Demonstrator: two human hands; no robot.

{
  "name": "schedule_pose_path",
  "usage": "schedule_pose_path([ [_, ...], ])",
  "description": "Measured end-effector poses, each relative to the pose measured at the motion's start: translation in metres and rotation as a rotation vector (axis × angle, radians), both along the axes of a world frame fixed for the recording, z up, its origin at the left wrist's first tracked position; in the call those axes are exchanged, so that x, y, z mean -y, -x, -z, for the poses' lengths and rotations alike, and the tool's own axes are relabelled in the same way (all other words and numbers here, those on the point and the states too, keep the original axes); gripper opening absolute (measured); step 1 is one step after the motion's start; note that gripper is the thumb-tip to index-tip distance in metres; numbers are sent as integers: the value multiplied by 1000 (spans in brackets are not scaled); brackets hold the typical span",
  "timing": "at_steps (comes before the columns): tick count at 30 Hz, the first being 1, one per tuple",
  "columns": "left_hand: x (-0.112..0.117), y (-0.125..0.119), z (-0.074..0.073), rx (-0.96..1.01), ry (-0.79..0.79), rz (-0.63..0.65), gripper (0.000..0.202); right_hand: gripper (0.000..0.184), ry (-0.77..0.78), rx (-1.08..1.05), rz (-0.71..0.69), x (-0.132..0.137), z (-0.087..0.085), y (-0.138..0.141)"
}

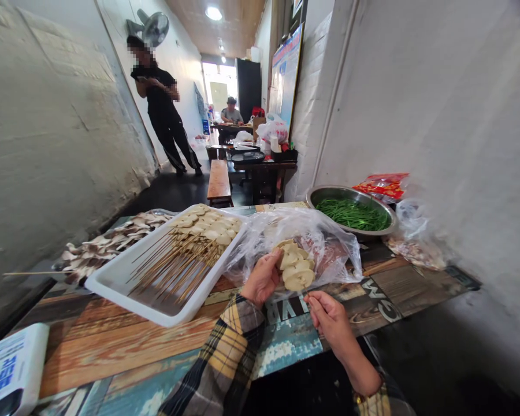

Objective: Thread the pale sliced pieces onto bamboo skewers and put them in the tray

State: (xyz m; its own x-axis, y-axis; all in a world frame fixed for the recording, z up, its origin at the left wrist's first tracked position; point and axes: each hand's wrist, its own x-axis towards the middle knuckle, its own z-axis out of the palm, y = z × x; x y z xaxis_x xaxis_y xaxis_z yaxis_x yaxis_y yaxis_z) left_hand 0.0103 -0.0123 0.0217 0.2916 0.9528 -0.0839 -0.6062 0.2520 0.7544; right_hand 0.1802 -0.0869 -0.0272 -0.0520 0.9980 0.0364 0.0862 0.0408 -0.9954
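Observation:
Pale beige round slices, overlapping on a thin stick, make up a skewer (pixel 297 270) in front of me. My left hand (pixel 263 278) grips the slices at the skewer's far left side, thumb and fingers closed. Below them, my right hand (pixel 329 318) pinches the stick near the lowest slice. A white tray (pixel 177 319) to the left holds many finished skewers (pixel 208 228) of the same slices, their bare sticks pointing toward me. Behind the held skewer lies a clear plastic bag (pixel 260 228) spread on the table, its contents partly hidden.
A steel bowl of green stalks (pixel 351 215) stands at the back right, beside packed bags (pixel 416 231). Skewered greyish pieces (pixel 108 242) lie left of the tray. A white box (pixel 15 367) sits at the near left. Two people are farther back, one standing (pixel 162 104).

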Motion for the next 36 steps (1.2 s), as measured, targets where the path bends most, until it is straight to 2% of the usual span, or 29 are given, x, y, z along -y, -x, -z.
schedule_pose_path([
  [4, -1, -3, 7, -67, 51, 20, 37, 48, 12, -27, 21, -1, -1, 2],
  [9, -2, -7, 14, -65, 71, -52, 34, 47, 3, -11, 6, -2, 0, 3],
  [12, 0, -11, 11, -60, 72, -83, 34, 45, -16, -4, 20, -3, 1, 3],
  [18, 1, -4, 2, -62, 18, -53, 40, 46, -48, -33, 44, -6, 3, 5],
  [21, -3, 3, 2, -48, -14, -125, 39, 44, -66, -17, 43, -6, 2, 5],
  [26, -8, 10, 3, -47, -42, -151, 38, 41, -112, 18, 13, -6, 2, 4],
  [30, -10, 13, 4, -70, -49, -227, 36, 42, -103, 14, -12, -7, 4, 6],
  [36, -11, 15, 2, -57, -47, -239, 33, 38, -156, 59, -21, -7, 6, 7],
])
